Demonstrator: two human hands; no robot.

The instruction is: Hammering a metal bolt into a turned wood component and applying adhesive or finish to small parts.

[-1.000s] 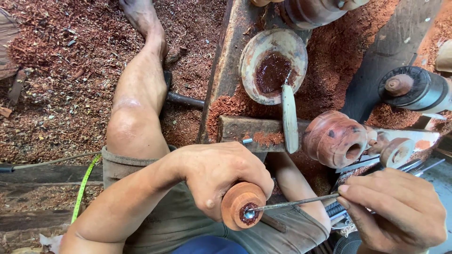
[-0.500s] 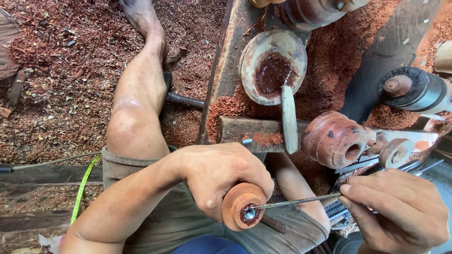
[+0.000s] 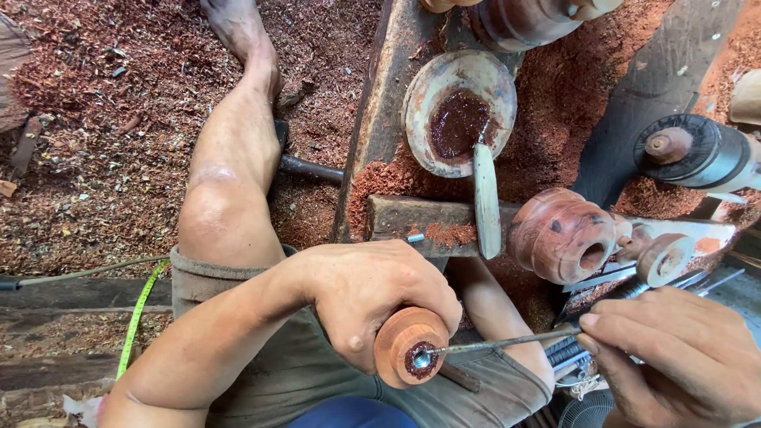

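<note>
Left hand (image 3: 372, 305) wraps the knob (image 3: 411, 346); right hand (image 3: 674, 364) pinches a rod (image 3: 499, 342) into its hole (mid-fitting, I'd say); steady alignment needed.

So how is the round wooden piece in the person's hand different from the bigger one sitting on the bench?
The small wooden piece is gripped in the left hand, with a thin metal rod from the right hand poking its dark centre. The larger turned piece lies untouched on its side, is ridged, and shows an open hollow. Both are round, reddish-brown wood.
</note>
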